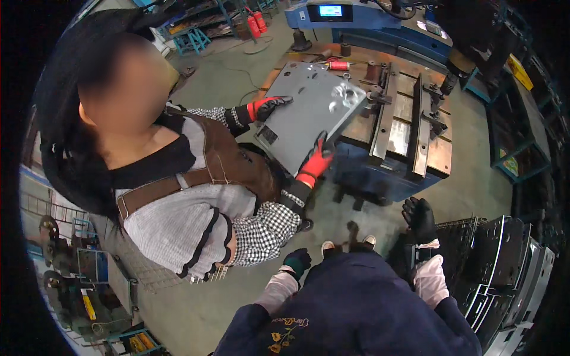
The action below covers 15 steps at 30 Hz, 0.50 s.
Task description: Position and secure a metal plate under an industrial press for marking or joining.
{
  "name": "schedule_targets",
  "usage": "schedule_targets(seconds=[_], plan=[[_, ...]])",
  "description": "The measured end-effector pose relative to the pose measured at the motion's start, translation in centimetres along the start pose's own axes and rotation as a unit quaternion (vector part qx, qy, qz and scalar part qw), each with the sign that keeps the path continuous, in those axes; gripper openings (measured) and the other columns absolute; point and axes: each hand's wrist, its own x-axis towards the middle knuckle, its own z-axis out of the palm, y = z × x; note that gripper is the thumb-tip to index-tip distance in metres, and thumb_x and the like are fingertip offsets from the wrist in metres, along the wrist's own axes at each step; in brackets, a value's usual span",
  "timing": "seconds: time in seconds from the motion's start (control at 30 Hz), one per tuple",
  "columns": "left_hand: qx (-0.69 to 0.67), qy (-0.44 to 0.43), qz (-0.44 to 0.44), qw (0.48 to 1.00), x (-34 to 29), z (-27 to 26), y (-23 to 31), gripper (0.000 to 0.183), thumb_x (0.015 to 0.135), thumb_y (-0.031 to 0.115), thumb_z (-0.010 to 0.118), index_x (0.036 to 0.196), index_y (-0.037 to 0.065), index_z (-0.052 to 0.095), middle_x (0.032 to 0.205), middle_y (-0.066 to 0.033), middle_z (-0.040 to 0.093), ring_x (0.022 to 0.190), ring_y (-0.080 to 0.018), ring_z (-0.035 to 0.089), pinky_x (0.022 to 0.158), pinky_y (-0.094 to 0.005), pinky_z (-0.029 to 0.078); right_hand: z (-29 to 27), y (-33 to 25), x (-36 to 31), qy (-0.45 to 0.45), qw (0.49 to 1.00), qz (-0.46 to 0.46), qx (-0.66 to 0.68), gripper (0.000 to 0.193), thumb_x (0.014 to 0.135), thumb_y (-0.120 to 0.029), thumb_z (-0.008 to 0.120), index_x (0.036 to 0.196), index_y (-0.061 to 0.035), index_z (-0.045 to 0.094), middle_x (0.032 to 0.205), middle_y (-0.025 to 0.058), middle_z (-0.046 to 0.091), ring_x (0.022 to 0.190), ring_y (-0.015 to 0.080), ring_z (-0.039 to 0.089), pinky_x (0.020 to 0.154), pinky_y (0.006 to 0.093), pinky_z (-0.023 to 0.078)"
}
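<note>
My left hand [298, 261], in a dark glove, hangs low in front of me with its fingers curled in, and I see nothing in it. My right hand [419, 219], in a black glove, is held out over the floor with its fingers apart, holding nothing. Ahead and to the left, a co-worker in red and black gloves holds a grey sheet-metal panel [309, 107] with several holes. One of the co-worker's hands [316, 159] grips its near edge; the other hand [267, 108] lies at its left side. The panel is tilted at the machine table's left edge.
A machine table [405, 83] with slots carries steel clamping rails [380, 113] and a red-labelled can [339, 65]. Behind it is a blue machine with a screen [330, 10]. Stacked dark metal panels [496, 252] stand at my right. Red fire extinguishers [256, 22] stand far back.
</note>
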Motion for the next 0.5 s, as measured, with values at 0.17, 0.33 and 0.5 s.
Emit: schedule_targets(seconds=[0.17,0.33,0.5], plan=[[0.043,0.037,0.011,0.998,-0.7,-1.3,2.3,0.046,0.083,0.016,0.056,0.127,0.004,0.053,0.113,-0.0145,0.063,0.104,-0.0272,0.060,0.087,-0.0359,0.050,1.3,0.2,-0.9,0.031,0.999,-0.006,-0.035,0.036,0.094,-0.035,0.051,0.116,-0.0059,0.055,0.106,0.0091,0.064,0.095,0.0235,0.062,0.087,0.0372,0.050],[-0.156,-0.056,-0.135,0.977,-0.5,-2.9,3.8,0.053,0.081,0.021,0.062,0.132,0.013,0.050,0.125,-0.0144,0.058,0.117,-0.0266,0.054,0.095,-0.0369,0.045,0.4,0.3,-0.8,0.010,1.000,0.002,-0.016,0.036,0.094,-0.035,0.051,0.115,-0.0056,0.055,0.106,0.0092,0.064,0.096,0.0237,0.061,0.086,0.0374,0.050],[-0.082,0.022,-0.022,0.996,-0.9,1.1,0.6,0.044,0.088,0.015,0.052,0.131,0.005,0.048,0.107,-0.0142,0.064,0.101,-0.0285,0.060,0.087,-0.0402,0.048,0.9,0.7,-0.5,0.037,0.999,0.007,-0.014,0.036,0.094,-0.035,0.052,0.115,-0.0061,0.054,0.107,0.0089,0.063,0.096,0.0237,0.061,0.086,0.0379,0.049]])
